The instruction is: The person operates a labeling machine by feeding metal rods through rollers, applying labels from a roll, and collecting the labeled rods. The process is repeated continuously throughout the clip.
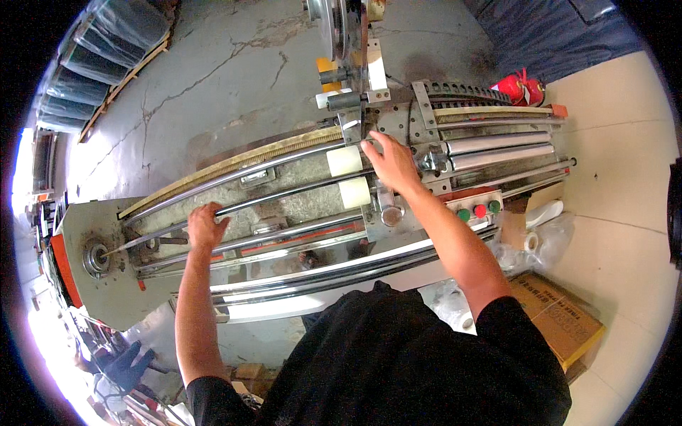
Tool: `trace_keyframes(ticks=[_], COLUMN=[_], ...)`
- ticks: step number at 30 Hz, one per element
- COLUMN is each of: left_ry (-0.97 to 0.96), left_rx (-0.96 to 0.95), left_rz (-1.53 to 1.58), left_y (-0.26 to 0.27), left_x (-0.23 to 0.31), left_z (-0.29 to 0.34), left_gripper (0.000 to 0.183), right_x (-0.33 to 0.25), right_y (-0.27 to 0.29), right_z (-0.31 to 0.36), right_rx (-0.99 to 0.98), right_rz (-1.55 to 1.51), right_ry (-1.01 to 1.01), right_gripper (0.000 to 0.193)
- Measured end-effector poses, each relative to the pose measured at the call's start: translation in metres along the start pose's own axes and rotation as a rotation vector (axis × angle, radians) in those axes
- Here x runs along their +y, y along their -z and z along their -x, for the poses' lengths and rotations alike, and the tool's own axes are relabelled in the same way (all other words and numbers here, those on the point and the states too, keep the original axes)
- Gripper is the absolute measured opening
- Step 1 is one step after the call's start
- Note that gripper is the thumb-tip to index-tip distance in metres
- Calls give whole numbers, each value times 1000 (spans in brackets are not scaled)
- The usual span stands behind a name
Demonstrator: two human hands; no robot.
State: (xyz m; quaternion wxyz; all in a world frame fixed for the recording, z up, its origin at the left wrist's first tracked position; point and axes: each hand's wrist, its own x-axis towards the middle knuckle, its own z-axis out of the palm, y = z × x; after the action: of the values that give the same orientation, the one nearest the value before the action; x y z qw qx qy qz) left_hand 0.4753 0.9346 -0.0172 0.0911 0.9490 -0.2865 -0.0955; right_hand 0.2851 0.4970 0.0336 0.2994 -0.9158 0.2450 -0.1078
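Note:
A long machine bed (160, 234) with parallel metal rails spans the space in front of me. Along its middle runs a thin dark rod (284, 193), from a round chuck (97, 258) at the left end to the carriage (387, 216). My left hand (206, 226) is wrapped around this rod near the chuck. Over the carriage, my right hand (392, 165) reaches beside an upright metal bracket (352, 128), thumb and index finger stretched out and apart. Whether its fingertips touch the bracket I cannot tell. Two white rollers (345, 161) sit just left of it.
Green and red push buttons (479, 211) sit on a panel at the carriage's right. Beyond the bed stands a wheel (330, 28). Red fire extinguishers (518, 86) are at the far right, a cardboard box (558, 316) at the near right. Wrapped dark bundles (106, 64) line the far left.

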Motion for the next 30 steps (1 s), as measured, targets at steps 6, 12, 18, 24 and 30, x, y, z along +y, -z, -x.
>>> trace_keyframes(ticks=[6, 12, 18, 24, 30], left_ry=[224, 48, -79, -203, -351], left_rx=[-237, -211, -208, -205, -195], left_rz=[-136, 2, -8, 62, 105], left_y=[25, 17, 4, -6, -8], left_x=[-28, 35, 103, 176, 235], left_z=[-3, -18, -27, -35, -39], left_gripper=[44, 52, 50, 54, 59], right_x=[5, 28, 15, 16, 16], right_y=[-36, -60, -57, -59, -50], right_z=[-70, -83, -77, -79, -82], right_rx=[-278, -366, -364, -338, -191], right_rz=[-438, -468, -361, -267, -299], right_ry=[-307, -394, -332, -314, -300], right_gripper=[43, 42, 46, 50, 38])
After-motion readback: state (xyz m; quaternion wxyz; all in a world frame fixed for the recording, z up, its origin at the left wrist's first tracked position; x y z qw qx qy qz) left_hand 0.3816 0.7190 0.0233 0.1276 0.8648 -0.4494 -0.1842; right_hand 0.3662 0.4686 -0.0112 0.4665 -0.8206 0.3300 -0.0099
